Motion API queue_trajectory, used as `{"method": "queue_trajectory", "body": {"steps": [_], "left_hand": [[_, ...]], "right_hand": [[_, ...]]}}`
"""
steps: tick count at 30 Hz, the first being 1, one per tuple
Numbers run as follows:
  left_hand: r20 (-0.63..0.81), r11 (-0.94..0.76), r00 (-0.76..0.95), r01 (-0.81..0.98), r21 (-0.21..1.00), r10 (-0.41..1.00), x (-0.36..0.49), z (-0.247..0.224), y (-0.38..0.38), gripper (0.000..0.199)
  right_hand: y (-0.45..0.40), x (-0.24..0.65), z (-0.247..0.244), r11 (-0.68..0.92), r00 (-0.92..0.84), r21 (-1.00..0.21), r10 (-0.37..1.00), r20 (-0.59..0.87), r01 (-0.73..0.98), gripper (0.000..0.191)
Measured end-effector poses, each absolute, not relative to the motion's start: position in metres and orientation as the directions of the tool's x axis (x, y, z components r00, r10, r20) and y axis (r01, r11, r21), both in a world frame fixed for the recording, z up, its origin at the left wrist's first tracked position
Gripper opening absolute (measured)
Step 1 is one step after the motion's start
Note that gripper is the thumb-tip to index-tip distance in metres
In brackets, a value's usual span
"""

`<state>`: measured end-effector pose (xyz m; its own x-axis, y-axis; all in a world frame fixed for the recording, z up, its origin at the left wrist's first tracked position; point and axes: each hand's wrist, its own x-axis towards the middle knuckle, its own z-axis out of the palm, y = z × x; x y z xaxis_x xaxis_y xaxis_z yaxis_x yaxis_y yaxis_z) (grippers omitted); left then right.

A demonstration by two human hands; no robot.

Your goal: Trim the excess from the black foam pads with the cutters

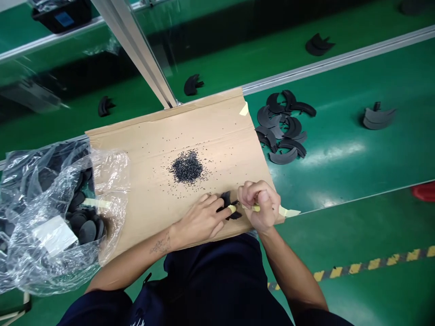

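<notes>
Near the front edge of a cardboard sheet, my left hand presses a black curved part against the cardboard, its fingers around the part. A yellow cover shows on one fingertip. Just right of it, my right hand is closed in a fist around a thin tool with a yellowish piece, its tip pointing at the black part. Most of the tool is hidden in the fist. A heap of small black bits lies mid-sheet, behind my hands.
Several black curved parts lie in a pile on the green table to the right, with a single one farther right. A clear plastic bag holding black pieces overlaps the sheet's left side. Behind stands a metal post.
</notes>
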<state>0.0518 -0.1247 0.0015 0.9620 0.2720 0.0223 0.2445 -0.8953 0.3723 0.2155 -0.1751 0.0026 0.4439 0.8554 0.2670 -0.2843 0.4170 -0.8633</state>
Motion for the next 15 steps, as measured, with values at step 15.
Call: {"method": "queue_trajectory", "body": {"steps": [15], "left_hand": [[-0.012, -0.867, 0.965, 0.240, 0.436, 0.261, 0.058, -0.007, -0.125, 0.023]], "right_hand": [[-0.175, 0.211, -0.019, 0.440, 0.334, -0.880, 0.868, 0.367, -0.178, 0.033]]}}
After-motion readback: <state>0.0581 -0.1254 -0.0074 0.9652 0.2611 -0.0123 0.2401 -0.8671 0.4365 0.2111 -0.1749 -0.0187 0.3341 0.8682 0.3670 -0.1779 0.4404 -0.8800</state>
